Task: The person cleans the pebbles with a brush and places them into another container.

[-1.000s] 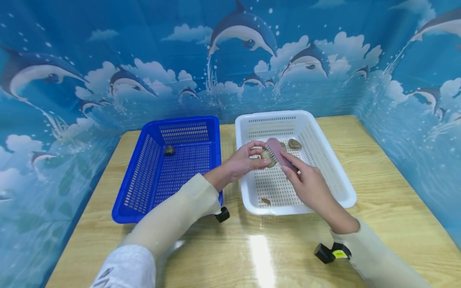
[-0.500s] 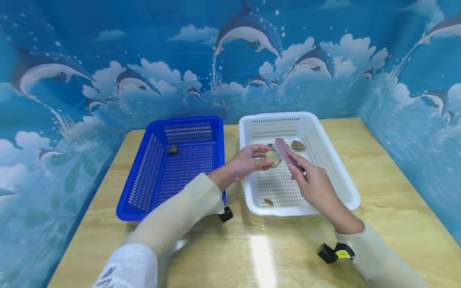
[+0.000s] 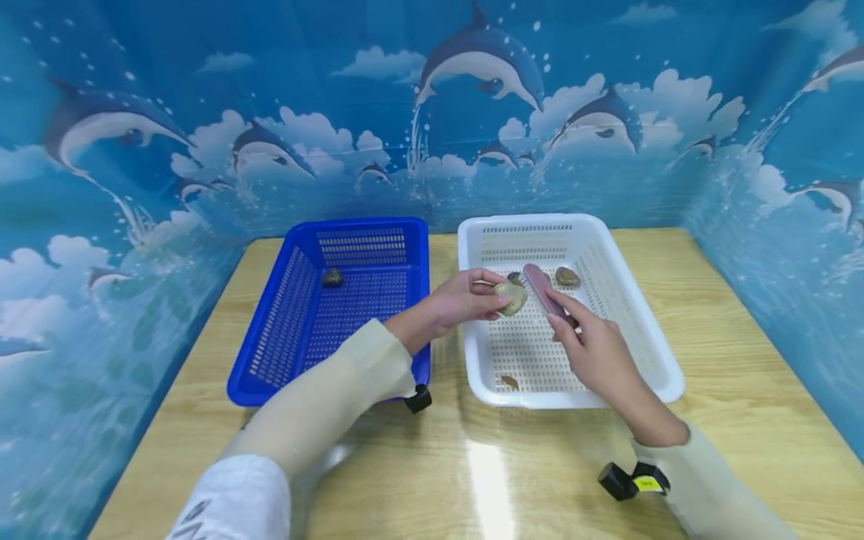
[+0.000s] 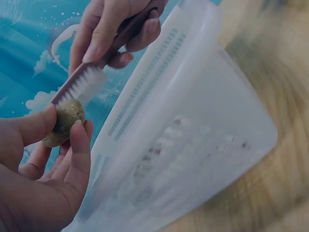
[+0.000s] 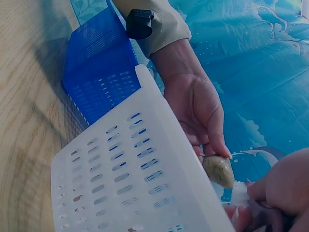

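My left hand (image 3: pixel 466 301) pinches a rounded, yellowish-green stone (image 3: pixel 511 298) between thumb and fingers, above the white basket (image 3: pixel 475 367). In the left wrist view the stone (image 4: pixel 65 122) has a mottled olive-brown face. My right hand (image 3: pixel 597 349) grips a dusty-pink scrubbing brush (image 3: pixel 542 291) by its handle. Pale bristles (image 4: pixel 86 84) point toward the stone, and the brush's far end sits right at the stone's upper edge in the left wrist view. From the head view a narrow gap shows between brush and stone.
Inside the white basket lie a brown stone (image 3: pixel 568 277), a darker one (image 3: pixel 515 278) partly behind the hands, and a small brown piece (image 3: pixel 509 382). To the left stands a blue basket (image 3: pixel 423 300) holding a dark stone (image 3: pixel 332 277). A dolphin-print curtain (image 3: pixel 378 97) backs the wooden table (image 3: pixel 553 465).
The brush, overlapping the stone a second ago, has shifted away to its right. The left hand has turned the stone a little and still pinches it. The whole head view has shifted slightly.
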A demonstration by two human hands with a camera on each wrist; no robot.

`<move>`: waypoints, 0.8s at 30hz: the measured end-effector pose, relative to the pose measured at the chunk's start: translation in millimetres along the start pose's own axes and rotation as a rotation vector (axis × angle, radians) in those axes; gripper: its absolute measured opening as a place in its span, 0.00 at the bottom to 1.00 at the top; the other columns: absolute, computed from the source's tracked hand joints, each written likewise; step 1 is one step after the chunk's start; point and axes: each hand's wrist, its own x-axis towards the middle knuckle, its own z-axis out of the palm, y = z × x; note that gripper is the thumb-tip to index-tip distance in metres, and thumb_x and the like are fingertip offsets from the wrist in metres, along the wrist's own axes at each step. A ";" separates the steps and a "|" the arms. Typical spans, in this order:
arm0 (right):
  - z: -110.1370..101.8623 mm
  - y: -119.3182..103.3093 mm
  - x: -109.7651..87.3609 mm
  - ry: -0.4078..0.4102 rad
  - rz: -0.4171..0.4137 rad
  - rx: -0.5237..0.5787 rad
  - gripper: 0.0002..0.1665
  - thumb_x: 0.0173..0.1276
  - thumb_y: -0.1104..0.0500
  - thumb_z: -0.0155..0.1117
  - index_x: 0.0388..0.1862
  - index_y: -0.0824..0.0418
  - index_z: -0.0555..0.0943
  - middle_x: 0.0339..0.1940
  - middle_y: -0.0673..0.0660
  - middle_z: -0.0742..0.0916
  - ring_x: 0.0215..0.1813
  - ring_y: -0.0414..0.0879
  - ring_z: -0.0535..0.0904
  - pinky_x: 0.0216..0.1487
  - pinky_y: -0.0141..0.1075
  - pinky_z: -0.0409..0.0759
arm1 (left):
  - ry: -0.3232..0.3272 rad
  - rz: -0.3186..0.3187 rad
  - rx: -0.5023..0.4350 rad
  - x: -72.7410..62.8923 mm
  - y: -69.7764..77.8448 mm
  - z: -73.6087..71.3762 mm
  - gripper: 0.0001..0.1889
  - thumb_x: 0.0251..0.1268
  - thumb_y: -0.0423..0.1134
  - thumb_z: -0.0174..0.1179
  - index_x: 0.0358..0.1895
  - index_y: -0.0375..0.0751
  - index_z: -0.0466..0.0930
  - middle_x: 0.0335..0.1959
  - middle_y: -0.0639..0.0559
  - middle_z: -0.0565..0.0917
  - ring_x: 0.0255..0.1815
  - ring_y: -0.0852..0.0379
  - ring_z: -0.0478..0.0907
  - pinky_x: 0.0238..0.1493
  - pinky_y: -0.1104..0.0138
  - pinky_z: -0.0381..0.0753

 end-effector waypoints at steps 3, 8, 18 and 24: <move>0.8 0.2 0.8 0.005 -0.008 -0.004 0.25 0.78 0.57 0.52 0.70 0.62 0.69 0.30 0.60 0.86 0.21 0.42 0.76 0.14 0.32 0.73 | 0.030 0.008 -0.017 -2.5 6.9 -10.1 0.18 0.66 0.25 0.59 0.59 0.30 0.72 0.38 0.46 0.81 0.31 0.58 0.81 0.54 0.56 0.83; 2.7 0.1 1.2 -0.012 -0.004 -0.003 0.25 0.77 0.58 0.53 0.69 0.63 0.70 0.31 0.61 0.87 0.23 0.43 0.77 0.15 0.32 0.73 | 0.136 0.039 -0.027 -4.7 19.7 -39.7 0.17 0.67 0.26 0.59 0.58 0.31 0.71 0.39 0.45 0.81 0.31 0.59 0.81 0.56 0.54 0.82; -1.7 0.8 -2.9 -0.010 0.017 -0.001 0.25 0.77 0.56 0.53 0.69 0.62 0.70 0.32 0.62 0.87 0.24 0.44 0.78 0.15 0.32 0.73 | 0.427 0.025 0.085 -2.6 33.5 -113.7 0.20 0.69 0.38 0.60 0.61 0.39 0.71 0.57 0.44 0.78 0.47 0.56 0.77 0.56 0.60 0.78; -1.9 0.6 -4.5 -0.003 0.009 -0.001 0.25 0.76 0.58 0.54 0.69 0.62 0.70 0.33 0.62 0.87 0.23 0.43 0.78 0.15 0.32 0.74 | 0.570 -0.014 0.206 2.0 26.1 -150.3 0.21 0.70 0.39 0.60 0.62 0.39 0.71 0.60 0.43 0.75 0.61 0.47 0.71 0.59 0.58 0.73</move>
